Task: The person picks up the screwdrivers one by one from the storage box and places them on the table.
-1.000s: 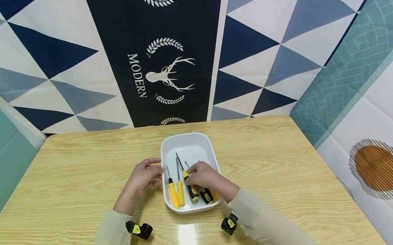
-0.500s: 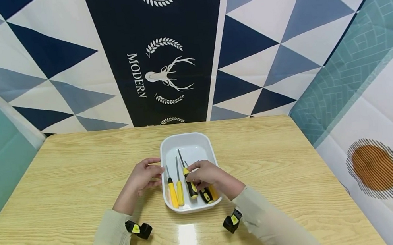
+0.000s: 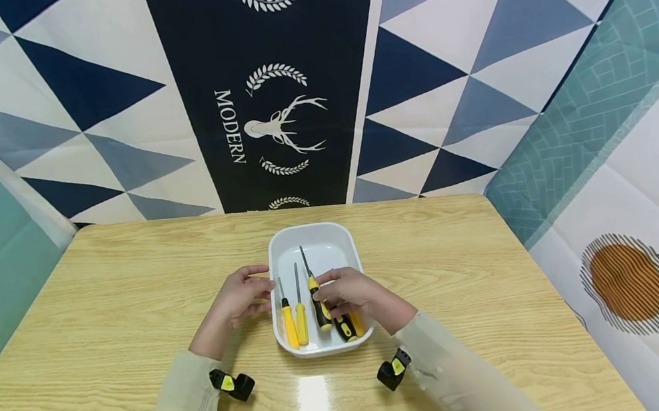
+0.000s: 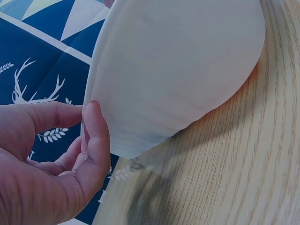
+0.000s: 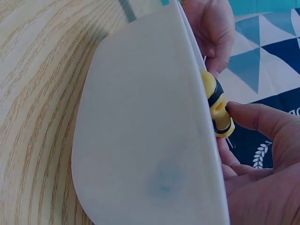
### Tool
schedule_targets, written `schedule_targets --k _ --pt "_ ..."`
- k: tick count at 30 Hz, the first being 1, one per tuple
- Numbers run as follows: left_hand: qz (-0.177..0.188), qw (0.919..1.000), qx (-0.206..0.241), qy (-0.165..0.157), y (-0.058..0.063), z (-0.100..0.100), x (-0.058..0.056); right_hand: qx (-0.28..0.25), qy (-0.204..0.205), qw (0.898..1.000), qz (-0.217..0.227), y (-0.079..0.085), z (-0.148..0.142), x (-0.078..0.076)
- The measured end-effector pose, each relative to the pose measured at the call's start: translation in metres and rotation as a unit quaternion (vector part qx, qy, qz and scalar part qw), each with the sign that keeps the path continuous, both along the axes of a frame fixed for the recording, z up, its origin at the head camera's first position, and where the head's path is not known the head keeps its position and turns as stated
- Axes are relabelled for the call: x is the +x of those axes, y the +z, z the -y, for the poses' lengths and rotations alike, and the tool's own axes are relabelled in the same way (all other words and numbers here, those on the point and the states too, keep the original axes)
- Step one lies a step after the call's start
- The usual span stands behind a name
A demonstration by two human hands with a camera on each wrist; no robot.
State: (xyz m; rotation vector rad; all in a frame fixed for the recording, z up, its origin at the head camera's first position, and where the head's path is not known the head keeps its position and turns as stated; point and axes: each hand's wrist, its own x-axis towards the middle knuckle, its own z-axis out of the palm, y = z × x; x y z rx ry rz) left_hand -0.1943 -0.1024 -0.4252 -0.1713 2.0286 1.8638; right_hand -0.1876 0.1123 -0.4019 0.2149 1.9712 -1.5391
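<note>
A white tray (image 3: 334,248) on the table holds several screwdrivers. At its left side my left hand (image 3: 245,295) pinches the rim; the left wrist view shows the thumb at the edge and a bent finger against the outer wall. Inside the tray, my right hand (image 3: 352,291) holds a black-and-yellow screwdriver (image 3: 321,313) by its handle, the shaft pointing away from me. Left of it lie a plain yellow screwdriver (image 3: 302,325) and a yellow one with a black collar (image 3: 290,325). Another black-and-yellow screwdriver (image 3: 345,328) is partly hidden under my right hand, beside an orange-yellow handle (image 3: 357,324).
The wooden table (image 3: 135,306) surrounds the tray and ends at a patterned cloth backdrop (image 3: 287,143). Each wrist carries a strapped-on black camera, such as the left camera (image 3: 241,387). A light reflection shines on the table in front of the tray.
The held screwdriver has shifted slightly away from me inside the tray, its shaft straightening a little. My right wrist has moved slightly right. My left hand stays put.
</note>
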Motion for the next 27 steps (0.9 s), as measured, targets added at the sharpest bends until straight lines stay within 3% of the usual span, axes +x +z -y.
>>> schedule_targets --k 16,27 --pt "0.012 0.9997 -0.018 0.008 -0.003 -0.001 -0.001 -0.028 -0.010 1.000 -0.003 0.009 -0.005 0.003" --pt "0.007 0.9999 -0.007 0.003 0.005 -0.002 0.003 -0.015 -0.016 1.000 -0.013 0.013 -0.009 0.001"
